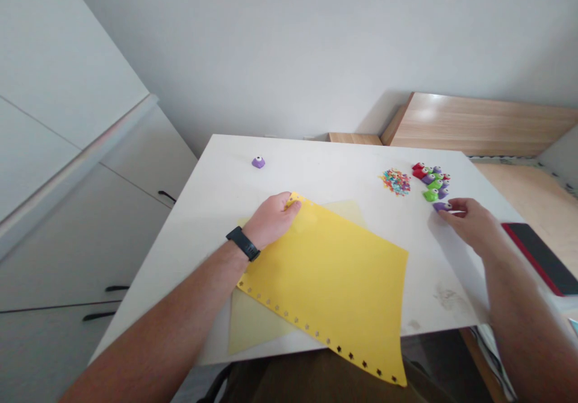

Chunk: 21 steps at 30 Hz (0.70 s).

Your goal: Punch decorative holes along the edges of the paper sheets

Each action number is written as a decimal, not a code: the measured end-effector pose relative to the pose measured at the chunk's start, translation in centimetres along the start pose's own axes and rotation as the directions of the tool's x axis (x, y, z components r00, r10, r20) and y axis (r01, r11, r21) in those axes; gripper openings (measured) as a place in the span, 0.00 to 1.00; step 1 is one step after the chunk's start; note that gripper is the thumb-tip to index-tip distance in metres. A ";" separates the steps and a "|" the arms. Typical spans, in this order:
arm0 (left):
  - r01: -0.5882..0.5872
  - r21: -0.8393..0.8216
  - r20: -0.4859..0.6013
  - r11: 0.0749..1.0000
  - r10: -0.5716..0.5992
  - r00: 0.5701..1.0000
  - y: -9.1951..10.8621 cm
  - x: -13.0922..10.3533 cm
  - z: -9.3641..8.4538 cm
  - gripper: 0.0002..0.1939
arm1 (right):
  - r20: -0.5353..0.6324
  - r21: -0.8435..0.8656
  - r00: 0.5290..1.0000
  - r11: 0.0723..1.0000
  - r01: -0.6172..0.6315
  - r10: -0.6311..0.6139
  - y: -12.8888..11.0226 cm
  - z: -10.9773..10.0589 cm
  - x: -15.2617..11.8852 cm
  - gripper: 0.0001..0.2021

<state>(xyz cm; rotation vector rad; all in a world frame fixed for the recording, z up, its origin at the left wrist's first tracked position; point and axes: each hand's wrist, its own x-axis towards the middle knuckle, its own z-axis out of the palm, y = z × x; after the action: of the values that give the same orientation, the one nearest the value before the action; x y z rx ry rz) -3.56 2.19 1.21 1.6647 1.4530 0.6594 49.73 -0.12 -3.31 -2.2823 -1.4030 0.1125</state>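
My left hand (pixel 276 215) pinches the upper left corner of a yellow sheet (pixel 334 270), which has small shaped holes punched along its near edge. That sheet lies partly over a pale yellow sheet (pixel 255 324) and hangs over the table's front edge. On the right, my right hand (pixel 469 219) has its thumb and fingers closed on a purple punch (pixel 441 207) at the near end of a cluster of punches. The cluster holds red, green (pixel 431 195) and purple ones. Beside it lies a pile of small colourful cutouts (pixel 396 182).
A single purple punch (pixel 258 162) stands at the back left of the white table (pixel 180 258). A dark tablet-like object with a red edge (pixel 542 258) lies at the right. White cabinets (pixel 135 210) stand on the left, a wooden board (pixel 478 124) at the back right.
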 end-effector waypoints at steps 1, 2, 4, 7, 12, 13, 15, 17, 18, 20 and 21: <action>0.003 0.012 0.006 1.000 -0.003 1.000 0.0 0.0 0.0 0.11 | 0.019 -0.022 1.000 1.000 0.007 -0.006 0.0 0.0 0.1 0.23; 0.004 0.025 0.011 1.000 -0.004 1.000 0.0 0.0 0.0 0.11 | 0.035 -0.032 0.999 0.999 0.006 -0.005 -0.1 0.1 0.3 0.24; 0.002 0.042 0.016 0.999 -0.003 1.000 0.0 0.0 0.0 0.12 | 0.038 -0.010 0.999 1.000 0.002 -0.002 -0.3 0.3 0.5 0.23; -0.004 0.052 0.015 0.999 0.003 1.000 -0.1 0.0 0.0 0.12 | 0.016 0.035 1.000 0.999 -0.009 0.008 -0.8 0.6 1.0 0.23; -0.012 0.063 0.012 0.998 0.011 1.000 -0.2 0.1 -0.1 0.11 | -0.010 -0.004 1.000 1.000 -0.009 0.009 -1.7 0.8 1.5 0.24; -0.016 0.065 0.012 0.998 0.015 1.000 -0.2 0.1 -0.1 0.12 | -0.008 -0.025 1.000 1.000 -0.006 0.006 -1.9 0.9 1.6 0.24; -0.025 0.069 0.012 0.997 0.024 1.000 -0.3 0.1 -0.2 0.12 | -0.008 -0.061 1.000 0.998 -0.004 0.003 -2.2 1.0 1.7 0.23; -0.030 0.073 0.012 0.997 0.029 1.000 -0.3 0.1 -0.1 0.12 | -0.013 -0.080 1.000 0.997 -0.007 0.006 -2.7 1.0 1.8 0.24; -0.031 0.072 0.012 0.997 0.030 0.999 -0.3 0.1 -0.1 0.12 | -0.017 -0.088 1.000 0.996 -0.012 0.010 -2.9 1.1 1.8 0.24; -0.033 0.070 0.011 0.997 0.032 0.999 -0.3 0.1 -0.1 0.12 | -0.037 -0.121 0.999 0.993 -0.007 0.003 -3.5 1.2 1.7 0.26; -0.034 0.068 0.010 0.997 0.033 0.999 -0.3 0.1 -0.1 0.12 | -0.059 -0.148 0.998 0.989 0.002 -0.011 -3.8 1.2 1.6 0.28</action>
<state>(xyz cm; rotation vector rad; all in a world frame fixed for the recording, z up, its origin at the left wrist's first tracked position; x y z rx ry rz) -3.80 2.34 1.03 1.7457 1.4589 0.6264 47.04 3.12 -2.54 -2.3792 -1.4305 -0.0634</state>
